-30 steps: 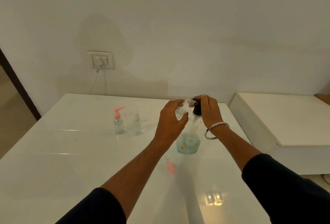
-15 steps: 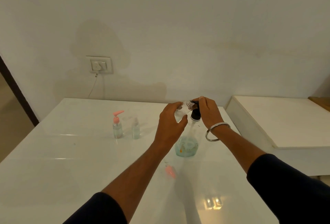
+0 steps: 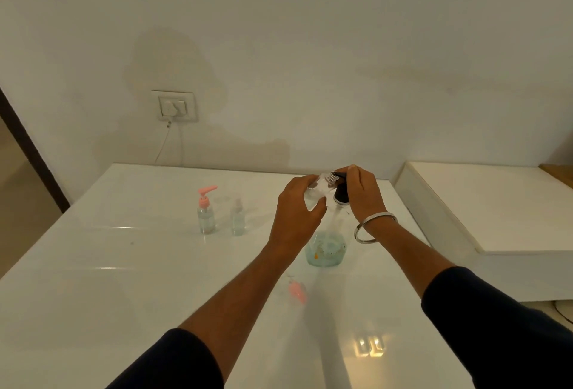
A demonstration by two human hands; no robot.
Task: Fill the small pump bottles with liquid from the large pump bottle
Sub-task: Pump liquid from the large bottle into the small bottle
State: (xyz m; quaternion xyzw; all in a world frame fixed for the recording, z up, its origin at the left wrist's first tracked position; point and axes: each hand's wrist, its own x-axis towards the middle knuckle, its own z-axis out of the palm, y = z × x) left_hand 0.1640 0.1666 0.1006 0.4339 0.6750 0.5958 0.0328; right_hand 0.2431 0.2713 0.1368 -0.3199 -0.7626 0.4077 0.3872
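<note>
Filling in progress. Left hand (image 3: pixel 299 213) grips an uncapped small clear bottle (image 3: pixel 319 188), tilted, at the black pump head (image 3: pixel 340 193) of the large pump bottle (image 3: pixel 325 247); right hand (image 3: pixel 361 194) presses it. Pink-pumped bottle (image 3: pixel 206 213) and spray bottle (image 3: pixel 238 218) stand on the table (image 3: pixel 93 264), apparently filled. Pink cap (image 3: pixel 297 292) lies loose, unfitted.

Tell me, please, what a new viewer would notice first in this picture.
Both hands meet at mid-table: the left hand holds a small clear bottle against the black pump of the large bottle, which the right hand presses. To the left stands a pink-pump bottle.
</note>
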